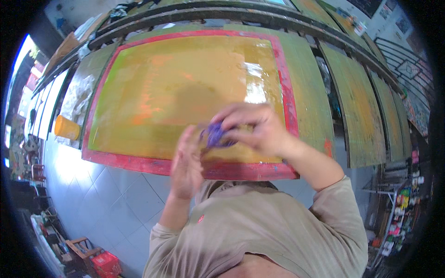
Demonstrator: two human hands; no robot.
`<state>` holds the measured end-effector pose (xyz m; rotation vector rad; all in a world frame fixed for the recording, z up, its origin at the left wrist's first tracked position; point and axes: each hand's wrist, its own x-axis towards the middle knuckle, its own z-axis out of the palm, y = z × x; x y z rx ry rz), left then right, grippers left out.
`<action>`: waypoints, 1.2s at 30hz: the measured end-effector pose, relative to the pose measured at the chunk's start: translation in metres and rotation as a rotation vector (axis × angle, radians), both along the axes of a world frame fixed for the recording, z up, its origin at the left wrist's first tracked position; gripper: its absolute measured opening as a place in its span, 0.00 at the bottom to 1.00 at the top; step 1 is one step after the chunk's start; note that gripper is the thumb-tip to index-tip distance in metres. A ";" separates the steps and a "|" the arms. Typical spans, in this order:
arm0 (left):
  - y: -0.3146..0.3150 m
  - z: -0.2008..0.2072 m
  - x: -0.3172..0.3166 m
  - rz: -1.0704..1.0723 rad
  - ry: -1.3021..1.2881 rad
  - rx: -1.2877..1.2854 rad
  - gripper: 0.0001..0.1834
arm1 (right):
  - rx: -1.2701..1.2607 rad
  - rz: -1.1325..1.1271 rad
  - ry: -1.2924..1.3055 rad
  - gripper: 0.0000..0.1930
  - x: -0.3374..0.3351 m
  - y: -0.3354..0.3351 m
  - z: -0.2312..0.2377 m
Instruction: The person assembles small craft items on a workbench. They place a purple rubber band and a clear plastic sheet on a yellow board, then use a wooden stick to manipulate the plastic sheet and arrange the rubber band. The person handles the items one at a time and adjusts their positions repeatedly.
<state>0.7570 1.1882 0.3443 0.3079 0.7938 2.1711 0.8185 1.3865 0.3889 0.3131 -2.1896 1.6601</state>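
Observation:
Over the near part of a screen printing frame (222, 172) with red edges and a yellow-green mesh (194, 69), both my hands are raised close together. My right hand (257, 127) grips a crumpled purple rag (215, 134), its fingers bent around it. Beside the rag, on its left, my left hand (187, 160) is held up with its fingers stretched; motion smears them. Whether the left fingertips touch the rag I cannot tell. Orange stains mark the mesh, and a wet shine lies on its right side.
A yellow tub (66, 128) lies by crumpled clear plastic (79, 99) left of the frame. Greenish boards (354, 106) with gaps between them extend to the right. A dark rail (194, 22) runs behind. On the tiled floor at lower left is a red container (106, 264).

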 end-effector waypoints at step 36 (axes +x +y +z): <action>-0.240 -0.020 -0.273 0.712 1.203 -1.351 0.07 | -0.819 -0.200 -0.592 0.15 -0.218 -0.171 -0.003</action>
